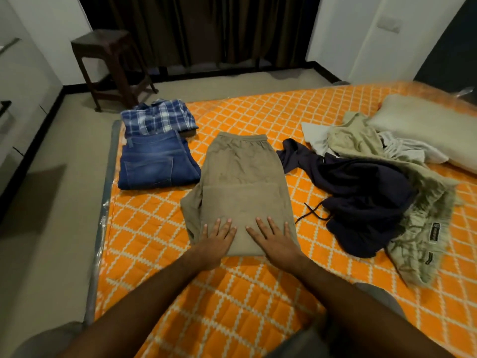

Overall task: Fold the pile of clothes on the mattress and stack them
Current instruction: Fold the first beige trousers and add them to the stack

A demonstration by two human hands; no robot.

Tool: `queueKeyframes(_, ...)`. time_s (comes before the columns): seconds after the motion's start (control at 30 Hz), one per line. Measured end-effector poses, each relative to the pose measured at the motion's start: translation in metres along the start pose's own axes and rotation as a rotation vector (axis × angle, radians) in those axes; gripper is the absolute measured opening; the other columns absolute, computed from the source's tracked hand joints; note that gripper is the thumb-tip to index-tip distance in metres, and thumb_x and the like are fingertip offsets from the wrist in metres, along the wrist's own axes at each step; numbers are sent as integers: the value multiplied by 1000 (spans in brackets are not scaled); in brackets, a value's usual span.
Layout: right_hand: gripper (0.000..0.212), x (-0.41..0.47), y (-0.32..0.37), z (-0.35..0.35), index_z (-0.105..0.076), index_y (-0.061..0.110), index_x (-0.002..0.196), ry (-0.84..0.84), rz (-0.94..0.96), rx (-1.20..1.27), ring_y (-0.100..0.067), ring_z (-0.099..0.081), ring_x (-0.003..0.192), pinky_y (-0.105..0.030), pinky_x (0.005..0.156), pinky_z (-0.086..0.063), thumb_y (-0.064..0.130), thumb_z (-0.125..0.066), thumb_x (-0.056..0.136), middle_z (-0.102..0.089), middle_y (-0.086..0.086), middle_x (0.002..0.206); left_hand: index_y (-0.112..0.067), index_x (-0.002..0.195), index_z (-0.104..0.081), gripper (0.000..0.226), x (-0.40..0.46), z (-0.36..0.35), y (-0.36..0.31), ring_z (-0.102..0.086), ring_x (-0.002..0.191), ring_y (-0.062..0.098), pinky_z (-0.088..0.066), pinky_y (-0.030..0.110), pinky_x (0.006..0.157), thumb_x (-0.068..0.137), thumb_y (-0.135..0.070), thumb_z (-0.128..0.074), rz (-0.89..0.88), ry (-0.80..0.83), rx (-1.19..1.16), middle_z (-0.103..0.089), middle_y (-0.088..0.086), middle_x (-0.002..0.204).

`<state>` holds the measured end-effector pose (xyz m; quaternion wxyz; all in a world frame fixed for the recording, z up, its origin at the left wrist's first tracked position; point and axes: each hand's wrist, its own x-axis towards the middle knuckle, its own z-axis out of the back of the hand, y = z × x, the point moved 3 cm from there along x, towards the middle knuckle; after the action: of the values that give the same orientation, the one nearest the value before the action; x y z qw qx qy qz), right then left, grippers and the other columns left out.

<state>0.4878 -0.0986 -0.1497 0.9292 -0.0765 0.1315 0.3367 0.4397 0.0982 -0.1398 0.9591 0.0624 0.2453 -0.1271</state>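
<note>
Orange quilted mattress [232,293]: both hands' fingers [222,228] spread flat on khaki trousers [242,182]; garment labels unreadable.

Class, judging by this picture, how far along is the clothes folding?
Done: the plaid shirt and jeans lie folded. In hand: left hand and right hand press flat on the half-folded khaki trousers. Left: the unfolded pile, and stacking.

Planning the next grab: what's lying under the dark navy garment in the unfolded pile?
The dark navy garment overlaps an olive-green garment, which sticks out at its right and near edges, on the orange mattress. Anything else beneath it is covered.
</note>
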Motion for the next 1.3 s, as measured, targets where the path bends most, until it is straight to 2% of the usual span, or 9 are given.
queueKeyframes(0.1,74,-18,7,14,5,37,160,202,22,54,-39,1,154,-70,114,-14,19,-41,105,9,-6,169,-13,159,8,81,-14,3,-5,14,152,39,-3,64,119,96,-2,-41,-37,122,-96,19,11,166)
queueKeyframes(0.23,70,-48,16,46,-24,20,159,409,212,208,-38,-36,142,-44,108,-34,2,-48,96,-30,-18,159,-7,159,-14,67,-54,21,-17,-18,151,32,-19,37,120,97,2,-39,-197,251,-269,-12,19,165)
queueKeyframes(0.37,58,-87,34,72,-42,7,149,576,233,297,-34,-56,119,-35,82,-35,-8,-42,93,-56,-21,135,-10,154,-31,64,-97,31,-27,-59,97,31,-49,20,70,94,5,-45,-163,414,-453,-52,19,133)
queueKeyframes(0.63,50,-110,35,94,-52,-5,136,813,271,419,-35,-60,116,-42,87,-49,-18,-43,89,-59,-27,134,-7,128,-58,60,-125,35,-12,-63,79,29,-56,31,54,68,-4,-59,-41,660,-655,-61,27,114)
queueKeyframes(0.77,47,-77,9,145,-56,-7,131,761,255,386,-15,-65,91,-31,78,-51,-20,-51,87,-61,-29,128,-5,109,-65,35,-118,91,17,-66,75,28,-52,24,50,74,1,-62,-33,485,-723,-66,22,103)
queueKeyframes(0.93,43,-11,-36,210,-59,18,120,505,106,398,-29,-59,116,-49,99,-51,-10,-53,88,-65,-6,120,-11,108,-58,28,-79,157,74,-59,84,12,-49,21,63,82,0,-58,-60,16,-762,-60,4,101)
queueKeyframes(1.07,54,40,-61,207,-41,17,147,-89,-121,118,-35,-54,121,-49,95,-49,10,-51,94,-52,-13,139,-7,128,-51,47,-32,148,117,-55,113,34,-48,42,88,86,-20,-67,196,-596,-598,-57,16,121)
queueKeyframes(1.13,56,48,-45,168,-38,16,150,-282,-163,70,-37,-48,127,-47,98,-44,20,-52,95,-47,-14,142,-7,129,-50,58,-7,111,126,-51,118,39,-46,47,94,83,-37,-69,308,-534,-654,-52,18,126)
queueKeyframes(1.3,86,36,22,6,10,33,160,83,-184,323,-35,16,153,-68,116,6,77,-25,94,19,-2,167,-8,144,-39,92,10,16,99,-44,128,39,-40,45,104,79,-66,-67,494,-299,-687,-45,18,139)
